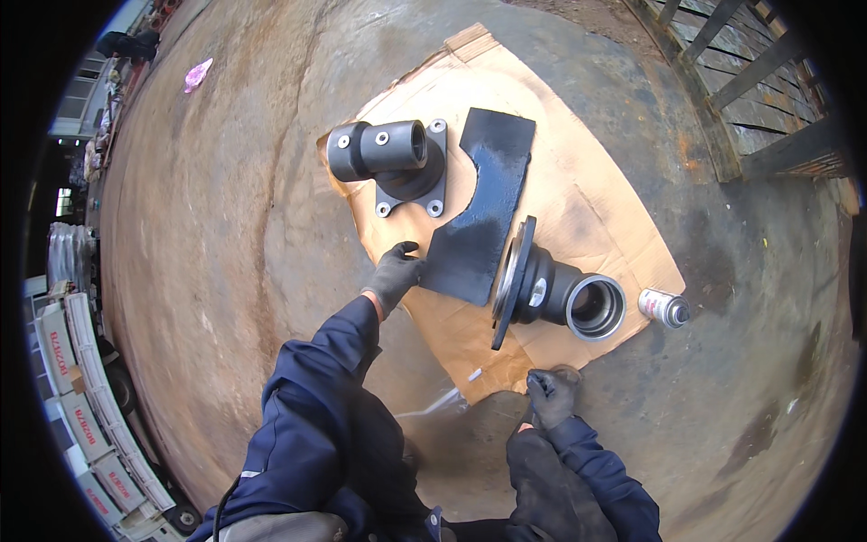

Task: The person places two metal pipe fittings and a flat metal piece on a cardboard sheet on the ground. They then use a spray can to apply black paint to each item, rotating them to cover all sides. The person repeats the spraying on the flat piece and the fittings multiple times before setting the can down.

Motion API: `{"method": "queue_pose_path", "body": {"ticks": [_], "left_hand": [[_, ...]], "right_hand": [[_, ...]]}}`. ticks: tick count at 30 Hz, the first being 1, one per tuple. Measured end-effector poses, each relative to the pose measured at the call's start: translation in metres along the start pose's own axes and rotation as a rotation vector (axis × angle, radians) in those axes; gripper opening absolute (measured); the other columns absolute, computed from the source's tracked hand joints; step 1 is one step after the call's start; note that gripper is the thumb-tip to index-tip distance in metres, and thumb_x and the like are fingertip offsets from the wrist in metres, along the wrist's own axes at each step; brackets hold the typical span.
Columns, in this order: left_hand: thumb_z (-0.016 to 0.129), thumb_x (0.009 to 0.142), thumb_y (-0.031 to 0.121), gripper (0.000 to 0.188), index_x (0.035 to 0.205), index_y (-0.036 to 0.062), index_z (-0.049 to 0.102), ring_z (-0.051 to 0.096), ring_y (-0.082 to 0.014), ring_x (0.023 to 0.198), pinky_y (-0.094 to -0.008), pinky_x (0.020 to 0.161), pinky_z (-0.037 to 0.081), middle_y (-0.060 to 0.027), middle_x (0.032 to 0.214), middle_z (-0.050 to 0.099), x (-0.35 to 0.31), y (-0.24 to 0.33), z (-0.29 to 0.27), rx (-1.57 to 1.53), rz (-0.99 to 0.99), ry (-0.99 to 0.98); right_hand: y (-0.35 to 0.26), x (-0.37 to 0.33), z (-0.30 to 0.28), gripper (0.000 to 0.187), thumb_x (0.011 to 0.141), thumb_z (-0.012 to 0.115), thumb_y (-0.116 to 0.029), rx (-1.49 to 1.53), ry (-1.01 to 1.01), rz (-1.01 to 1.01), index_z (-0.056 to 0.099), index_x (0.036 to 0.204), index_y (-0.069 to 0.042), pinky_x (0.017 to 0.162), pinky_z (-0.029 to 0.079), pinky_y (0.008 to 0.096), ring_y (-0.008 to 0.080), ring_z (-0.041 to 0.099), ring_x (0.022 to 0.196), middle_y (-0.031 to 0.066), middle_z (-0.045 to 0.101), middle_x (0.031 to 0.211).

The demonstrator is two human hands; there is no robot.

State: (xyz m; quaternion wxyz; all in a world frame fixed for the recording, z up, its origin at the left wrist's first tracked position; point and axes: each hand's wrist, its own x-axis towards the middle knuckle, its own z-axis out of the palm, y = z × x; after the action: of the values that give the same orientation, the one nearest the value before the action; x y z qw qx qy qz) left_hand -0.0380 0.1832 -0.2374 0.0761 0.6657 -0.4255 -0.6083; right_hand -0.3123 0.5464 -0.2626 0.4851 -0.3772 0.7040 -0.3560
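Note:
A flat black steel plate (488,208) with a curved cut-out in its left side lies on flattened cardboard. At the plate's lower left edge, my gloved left hand (395,275) has its fingers closed on the rim, fingertips partly hidden. To the plate's right rests a black flanged pipe fitting (551,287), its round bore facing me. Another black fitting (384,152), with a cylinder over a square bolt flange, sits at the upper left. My gloved right hand (551,397) is closed by my knee, near the cardboard's lower edge; what it holds, if anything, is hidden.
The cardboard sheet (614,217) covers stained concrete. A small can (664,308) lies by its right corner. Wooden pallets (768,90) stand at the upper right. A truck (99,425) is at the far left, and a pink scrap (197,75) lies on the floor.

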Motion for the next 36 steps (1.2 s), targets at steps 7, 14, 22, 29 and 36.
{"method": "queue_pose_path", "body": {"ticks": [7,14,22,29,36], "left_hand": [[0.077,0.1,0.004,0.033,0.131,-0.0034,0.069,0.074,-0.0173,0.101,-0.0314,0.093,0.062,-0.0064,0.117,0.076,-0.009,0.01,0.009,-0.321,0.017,-0.307],[0.071,0.102,-0.004,0.041,0.142,-0.0066,0.066,0.071,-0.0129,0.11,-0.0304,0.098,0.061,-0.0072,0.126,0.076,-0.024,0.059,0.019,-0.243,0.32,-0.17],[0.07,0.103,-0.003,0.034,0.137,-0.0077,0.068,0.072,-0.0119,0.101,-0.0261,0.092,0.06,-0.0082,0.118,0.077,0.009,0.152,0.069,-0.496,0.521,-0.145],[0.082,0.1,0.029,0.086,0.161,-0.0139,0.038,0.073,-0.0217,0.113,-0.0327,0.092,0.063,-0.0245,0.134,0.071,0.013,0.181,0.095,0.131,0.264,-0.165],[0.078,0.103,0.019,0.045,0.142,0.0012,0.064,0.071,-0.0126,0.102,-0.0255,0.072,0.059,-0.0105,0.124,0.074,-0.044,0.126,0.044,-0.043,0.631,0.026]], "right_hand": [[-0.016,0.003,-0.003,0.016,0.101,0.074,-0.01,0.036,0.01,0.047,0.078,0.113,0.0,0.07,0.057,0.0302,0.0123,0.069,0.073,0.0066,0.075,0.084],[-0.003,-0.001,0.001,0.016,0.104,0.074,-0.021,0.047,0.052,0.035,0.079,0.111,-0.008,0.07,0.053,0.0336,0.0132,0.063,0.07,0.004,0.067,0.078],[0.006,0.001,-0.001,0.015,0.103,0.075,-0.019,-0.034,0.028,-0.048,0.078,0.111,-0.008,0.074,0.055,0.0358,0.0156,0.067,0.077,0.0048,0.068,0.081],[-0.018,0.0,-0.008,0.017,0.102,0.074,-0.012,-0.04,-0.036,-0.011,0.076,0.115,-0.002,0.075,0.056,0.0342,0.0164,0.069,0.08,0.0087,0.073,0.092],[0.013,-0.003,0.002,0.019,0.101,0.073,-0.002,-0.058,0.038,-0.146,0.075,0.12,0.004,0.075,0.057,0.0281,0.0144,0.071,0.082,0.0077,0.076,0.096]]}}
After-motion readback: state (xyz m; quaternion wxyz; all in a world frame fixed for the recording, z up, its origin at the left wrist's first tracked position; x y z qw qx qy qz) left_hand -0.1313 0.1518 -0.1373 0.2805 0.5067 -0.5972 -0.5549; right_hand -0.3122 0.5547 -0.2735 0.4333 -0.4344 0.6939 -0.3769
